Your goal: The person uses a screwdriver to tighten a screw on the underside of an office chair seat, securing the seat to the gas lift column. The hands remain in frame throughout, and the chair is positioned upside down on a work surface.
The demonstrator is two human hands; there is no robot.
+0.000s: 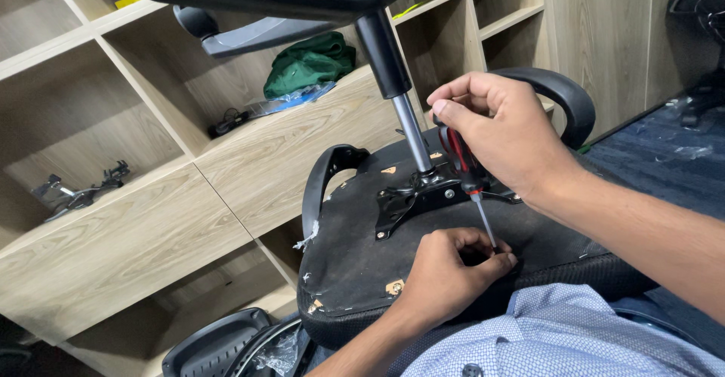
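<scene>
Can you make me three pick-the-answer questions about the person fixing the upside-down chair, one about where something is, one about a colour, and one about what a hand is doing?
1. Where is the green cloth?
A. On a wooden shelf behind the chair
B. On the floor
C. On the person's lap

2. What colours is the screwdriver handle?
A. Yellow and blue
B. Red and black
C. All white

3. What is the right hand doing?
A. Resting open on the chair seat
B. Holding the green cloth
C. Gripping the screwdriver handle

Answers:
1. A, the cloth lies bunched on the shelf above the seat.
2. B, red and black show between the fingers.
3. C, the fingers wrap the handle while the left hand pinches by the tip.
</scene>
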